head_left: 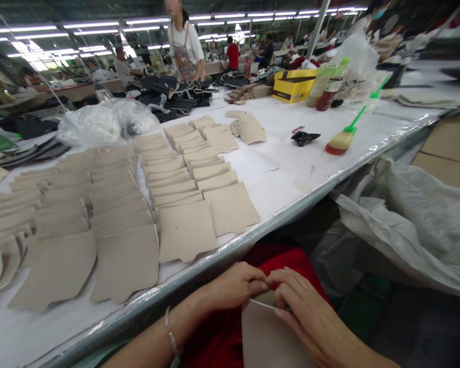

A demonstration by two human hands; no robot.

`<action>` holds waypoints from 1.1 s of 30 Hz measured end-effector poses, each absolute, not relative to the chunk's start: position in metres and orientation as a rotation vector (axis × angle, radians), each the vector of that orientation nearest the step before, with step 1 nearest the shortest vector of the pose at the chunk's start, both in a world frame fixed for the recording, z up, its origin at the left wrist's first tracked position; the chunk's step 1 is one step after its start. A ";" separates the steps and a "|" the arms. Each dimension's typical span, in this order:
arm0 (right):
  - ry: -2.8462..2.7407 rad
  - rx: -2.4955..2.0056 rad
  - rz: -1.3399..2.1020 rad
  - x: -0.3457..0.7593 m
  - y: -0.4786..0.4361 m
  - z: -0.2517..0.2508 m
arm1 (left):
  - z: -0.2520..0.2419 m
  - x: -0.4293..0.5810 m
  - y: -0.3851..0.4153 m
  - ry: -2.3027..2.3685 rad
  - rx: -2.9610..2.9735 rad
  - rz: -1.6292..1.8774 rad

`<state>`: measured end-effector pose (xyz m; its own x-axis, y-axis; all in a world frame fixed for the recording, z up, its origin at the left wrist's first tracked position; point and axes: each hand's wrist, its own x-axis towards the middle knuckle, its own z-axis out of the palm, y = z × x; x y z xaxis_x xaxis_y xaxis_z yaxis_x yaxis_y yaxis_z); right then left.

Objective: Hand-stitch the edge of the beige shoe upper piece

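Long ceiling lights (92,24) glow beyond a white desk (278,186). Your left grip (238,280) and right grip (303,300) pinch the upper edge of a beige panel (268,337) over red cloth (210,335); alongside, similar panels (186,230) overlap in rows on the desk.

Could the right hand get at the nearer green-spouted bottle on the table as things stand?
Probably not without stretching: the right hand is occupied with a beige piece in front of the table, and the bottle is farther off. Nothing seems to block the way, though.
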<state>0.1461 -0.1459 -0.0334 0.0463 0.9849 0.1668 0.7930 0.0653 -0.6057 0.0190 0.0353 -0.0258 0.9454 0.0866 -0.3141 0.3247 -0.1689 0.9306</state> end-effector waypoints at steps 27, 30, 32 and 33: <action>-1.634 -1.877 0.976 0.135 -0.160 -0.044 | -0.042 -0.026 0.004 0.526 1.491 -0.310; -1.666 -1.841 0.931 0.137 -0.161 -0.042 | -0.037 -0.026 0.006 0.496 1.522 -0.308; -1.675 -1.832 0.895 0.138 -0.161 -0.040 | -0.035 -0.027 0.006 0.490 1.529 -0.306; -1.680 -1.827 0.885 0.138 -0.162 -0.040 | -0.035 -0.027 0.005 0.493 1.526 -0.309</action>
